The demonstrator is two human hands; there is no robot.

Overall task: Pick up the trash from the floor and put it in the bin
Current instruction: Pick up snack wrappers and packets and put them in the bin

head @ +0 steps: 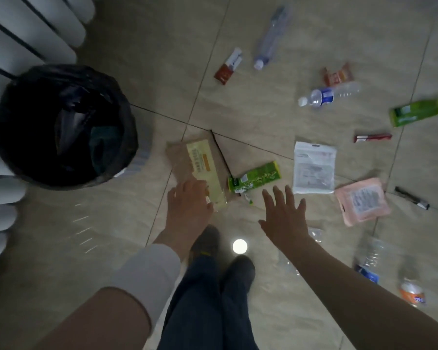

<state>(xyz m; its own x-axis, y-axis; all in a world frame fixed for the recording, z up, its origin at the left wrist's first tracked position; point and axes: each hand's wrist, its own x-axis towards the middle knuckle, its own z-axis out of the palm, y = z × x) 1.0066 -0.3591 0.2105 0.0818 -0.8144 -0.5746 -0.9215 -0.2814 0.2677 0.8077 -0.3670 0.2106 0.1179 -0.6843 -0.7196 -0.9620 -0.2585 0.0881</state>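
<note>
A bin lined with a black bag (68, 72) stands on the tiled floor at the left. A brown envelope with a yellow label (180, 157) lies flat in front of me. My left hand (187, 203) is on its near edge with the fingers curled down, and I cannot tell if it grips. Beside the envelope lies a green wrapper (256, 176). My right hand (283, 213) hovers just below and to the right of it, fingers spread and holding nothing.
Trash is scattered to the right: a white pouch (314, 168), a pink pouch (362, 200), a pen (412, 198), several plastic bottles (326, 94) and small wrappers (228, 66). A white radiator (23, 34) runs along the left. My feet (238, 269) stand below my hands.
</note>
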